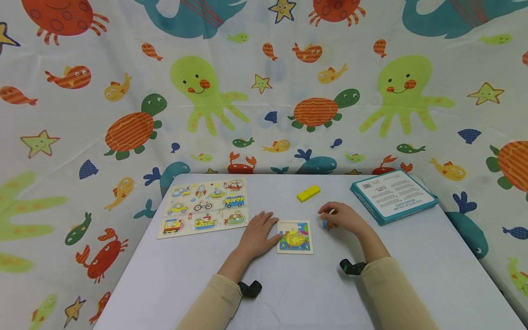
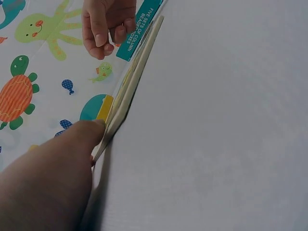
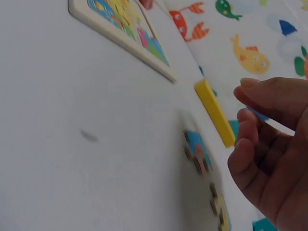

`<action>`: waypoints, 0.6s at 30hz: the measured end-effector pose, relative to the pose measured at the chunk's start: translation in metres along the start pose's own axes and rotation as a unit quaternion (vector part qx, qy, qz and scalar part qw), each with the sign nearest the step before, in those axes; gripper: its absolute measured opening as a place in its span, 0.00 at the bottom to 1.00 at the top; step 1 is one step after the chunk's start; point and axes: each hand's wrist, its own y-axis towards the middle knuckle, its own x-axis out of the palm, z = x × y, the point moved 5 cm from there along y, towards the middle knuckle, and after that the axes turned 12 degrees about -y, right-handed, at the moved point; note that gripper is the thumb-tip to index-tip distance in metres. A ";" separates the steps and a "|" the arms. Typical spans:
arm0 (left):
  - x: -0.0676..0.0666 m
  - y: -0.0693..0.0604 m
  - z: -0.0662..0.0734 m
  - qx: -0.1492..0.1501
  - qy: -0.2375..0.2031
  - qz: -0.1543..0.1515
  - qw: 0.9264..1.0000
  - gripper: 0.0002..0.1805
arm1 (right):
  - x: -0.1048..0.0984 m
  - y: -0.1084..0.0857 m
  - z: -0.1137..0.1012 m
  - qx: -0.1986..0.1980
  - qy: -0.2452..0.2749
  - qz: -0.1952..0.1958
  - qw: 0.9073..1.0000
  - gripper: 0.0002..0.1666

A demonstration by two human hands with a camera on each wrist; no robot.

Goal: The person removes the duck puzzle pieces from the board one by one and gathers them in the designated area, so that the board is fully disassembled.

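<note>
A small square puzzle board (image 1: 294, 251) with a yellow picture lies on the table in front of the person. My left hand (image 1: 256, 236) rests flat beside it, thumb touching its left edge; the board's pale edge (image 2: 126, 103) shows in the left wrist view. My right hand (image 1: 340, 217) hovers right of the board with loosely bent fingers and nothing clearly held. Below it on the table lies a blue and red puzzle piece (image 3: 197, 150), with a tan and yellow puzzle piece (image 3: 220, 209) close by. A patch of blue behind the right fingers is unclear.
A larger vehicle picture board (image 1: 202, 210) lies at the back left. A yellow block (image 1: 308, 193) sits behind the small board. At the back right is a teal and white box (image 1: 393, 195). A sea-animal cloth (image 1: 255, 105) hangs behind the white table.
</note>
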 end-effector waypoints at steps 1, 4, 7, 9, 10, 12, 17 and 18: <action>0.000 0.000 0.000 0.000 0.001 0.000 1.000 0.35 | 0.003 0.001 -0.004 -0.003 0.001 -0.004 1.000 0.13; 0.000 0.000 0.000 0.004 0.002 -0.002 1.000 0.36 | 0.012 0.006 -0.013 -0.007 -0.001 -0.016 1.000 0.11; -0.001 -0.001 0.002 0.023 0.000 -0.002 1.000 0.36 | 0.021 0.011 -0.020 -0.011 -0.007 -0.026 1.000 0.10; -0.001 -0.002 0.003 0.047 -0.002 -0.002 0.999 0.35 | 0.027 0.015 -0.024 -0.018 -0.013 -0.030 0.999 0.11; -0.001 -0.003 0.004 0.062 0.000 -0.004 0.998 0.34 | 0.029 0.017 -0.026 -0.021 -0.016 -0.032 0.999 0.11; 0.001 -0.004 0.006 0.088 0.007 -0.011 0.996 0.33 | 0.035 0.019 -0.028 -0.026 -0.018 -0.037 0.999 0.11; 0.006 -0.006 0.007 0.126 0.037 -0.037 0.991 0.30 | 0.044 0.021 -0.033 -0.027 -0.022 -0.044 0.998 0.10; 0.006 -0.006 0.007 0.129 0.039 -0.041 0.990 0.30 | 0.045 0.021 -0.034 -0.025 -0.025 -0.044 0.998 0.09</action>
